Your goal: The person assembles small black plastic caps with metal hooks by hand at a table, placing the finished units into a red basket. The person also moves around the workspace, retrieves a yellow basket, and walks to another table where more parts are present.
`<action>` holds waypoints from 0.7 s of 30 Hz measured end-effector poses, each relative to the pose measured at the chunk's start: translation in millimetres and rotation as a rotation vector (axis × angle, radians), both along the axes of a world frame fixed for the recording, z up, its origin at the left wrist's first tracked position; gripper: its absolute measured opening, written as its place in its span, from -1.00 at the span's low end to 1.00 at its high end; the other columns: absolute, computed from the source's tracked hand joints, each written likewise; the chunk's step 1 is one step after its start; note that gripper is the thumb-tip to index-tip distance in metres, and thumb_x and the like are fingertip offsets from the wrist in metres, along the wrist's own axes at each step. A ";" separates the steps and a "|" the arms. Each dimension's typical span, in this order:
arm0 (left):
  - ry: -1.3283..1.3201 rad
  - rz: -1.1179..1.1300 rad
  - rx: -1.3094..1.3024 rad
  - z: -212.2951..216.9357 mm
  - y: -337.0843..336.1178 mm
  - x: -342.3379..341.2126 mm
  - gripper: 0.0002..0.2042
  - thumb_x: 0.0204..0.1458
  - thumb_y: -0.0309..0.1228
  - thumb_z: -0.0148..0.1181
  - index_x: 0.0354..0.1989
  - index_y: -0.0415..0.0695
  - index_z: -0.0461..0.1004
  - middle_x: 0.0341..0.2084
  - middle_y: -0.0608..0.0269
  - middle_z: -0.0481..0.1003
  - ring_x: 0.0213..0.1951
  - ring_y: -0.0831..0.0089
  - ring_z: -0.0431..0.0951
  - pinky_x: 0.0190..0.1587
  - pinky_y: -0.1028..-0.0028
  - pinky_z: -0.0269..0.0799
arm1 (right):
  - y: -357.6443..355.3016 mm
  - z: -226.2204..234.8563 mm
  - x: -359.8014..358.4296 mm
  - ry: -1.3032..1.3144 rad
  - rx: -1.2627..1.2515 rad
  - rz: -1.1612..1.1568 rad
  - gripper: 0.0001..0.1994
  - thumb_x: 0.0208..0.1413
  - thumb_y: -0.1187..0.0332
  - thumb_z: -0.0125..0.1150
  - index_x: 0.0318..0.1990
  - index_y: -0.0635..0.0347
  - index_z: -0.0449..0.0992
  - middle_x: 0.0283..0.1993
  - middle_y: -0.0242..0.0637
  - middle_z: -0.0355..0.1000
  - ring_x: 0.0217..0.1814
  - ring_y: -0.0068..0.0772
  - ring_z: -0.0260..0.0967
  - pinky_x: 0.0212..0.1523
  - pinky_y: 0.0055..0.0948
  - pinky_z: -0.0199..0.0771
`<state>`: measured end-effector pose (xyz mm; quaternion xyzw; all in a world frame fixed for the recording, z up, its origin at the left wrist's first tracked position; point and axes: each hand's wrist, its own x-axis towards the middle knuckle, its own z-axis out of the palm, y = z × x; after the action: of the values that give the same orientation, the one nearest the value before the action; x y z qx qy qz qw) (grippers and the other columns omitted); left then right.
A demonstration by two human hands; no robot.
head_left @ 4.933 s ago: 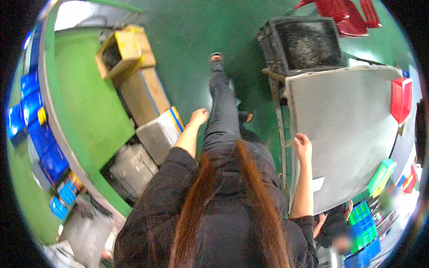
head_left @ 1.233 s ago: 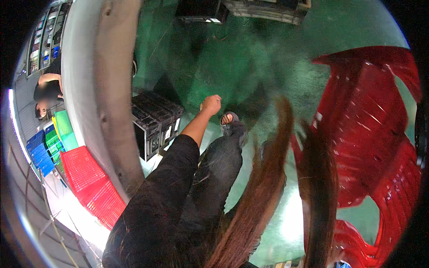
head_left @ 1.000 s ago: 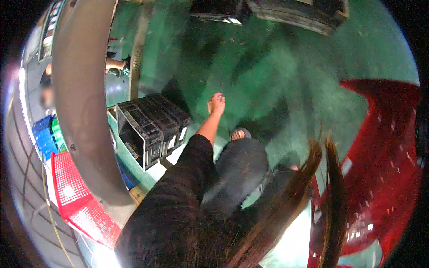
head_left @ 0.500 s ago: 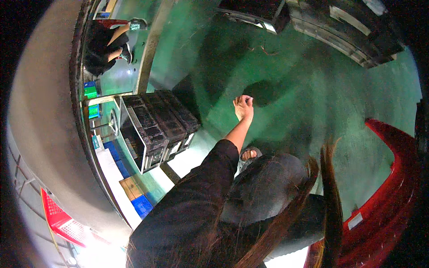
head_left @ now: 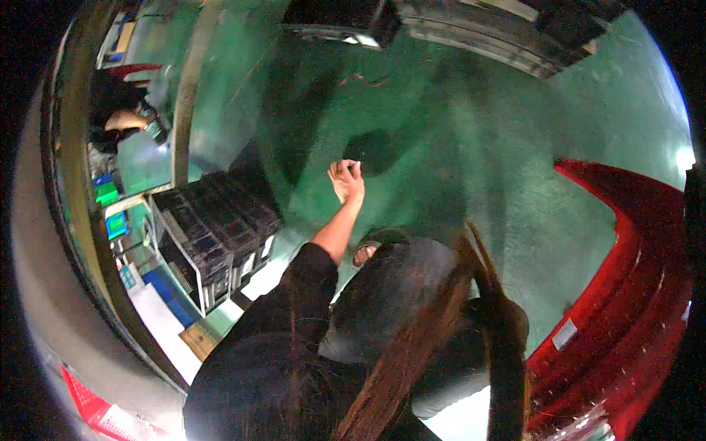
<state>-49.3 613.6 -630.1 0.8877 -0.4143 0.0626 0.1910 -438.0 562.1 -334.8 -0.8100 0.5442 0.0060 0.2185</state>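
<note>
My left hand [head_left: 346,181] is stretched forward over the green floor [head_left: 441,176], its bare forearm coming out of a black sleeve. Thumb and fingers are curled together in a pinch. A tiny pale spot shows at the fingertips, too small to name. The hand's dark shadow lies on the floor just beyond it. Below the wrist are my sandalled foot [head_left: 364,255] and my bent knee in dark trousers [head_left: 401,294]. Nothing of my right hand shows. Strands of long hair [head_left: 412,353] hang across the lower middle.
Black crates [head_left: 220,228] stand on the left. Beside them lie a white board [head_left: 162,323] and blue pieces [head_left: 169,298]. Another person's leg [head_left: 129,121] shows upper left. A red plastic chair [head_left: 640,272] curves along the right. Dark crates [head_left: 342,22] sit at the far side, a red basket [head_left: 110,419] lower left.
The whole view has swung, so the crates, floor and chair sit further left in it. My left hand stays pinched and extended. The other person's legs have changed position.
</note>
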 end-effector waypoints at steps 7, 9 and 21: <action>0.620 -0.269 -0.087 44.0 -190.7 -42.9 -0.87 0.02 -0.49 0.00 -0.24 -0.12 0.35 -0.44 0.08 0.49 -0.29 0.14 0.50 -0.21 0.23 0.38 | 9.1 18.1 -17.4 0.065 -0.022 -0.157 -0.65 0.02 0.30 0.16 -0.03 0.21 0.41 -0.09 -0.18 0.40 -0.02 -0.30 0.32 0.02 -0.30 0.28; 0.473 -0.342 -0.049 28.2 -237.4 -30.5 -0.86 0.01 -0.45 0.02 -0.24 -0.11 0.40 -0.35 0.06 0.48 -0.21 0.13 0.46 -0.19 0.25 0.39 | 8.3 22.4 -19.4 0.067 -0.033 -0.184 -0.66 0.02 0.30 0.16 -0.04 0.22 0.41 -0.10 -0.17 0.40 -0.03 -0.30 0.33 0.01 -0.30 0.29; 0.254 -0.182 0.252 17.7 -320.0 -47.1 -0.70 -0.04 -0.23 0.15 -0.22 -0.17 0.40 -0.16 0.05 0.35 -0.10 0.09 0.35 -0.15 0.17 0.42 | 61.0 194.4 -142.0 0.184 -0.058 -0.787 -0.69 0.04 0.35 0.17 -0.07 0.28 0.43 -0.15 -0.16 0.44 -0.07 -0.29 0.36 -0.02 -0.36 0.34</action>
<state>-96.4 293.6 -612.4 0.8642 -0.4699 -0.1196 0.1342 -579.9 623.1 -140.4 -0.5417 0.8300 -0.0211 0.1314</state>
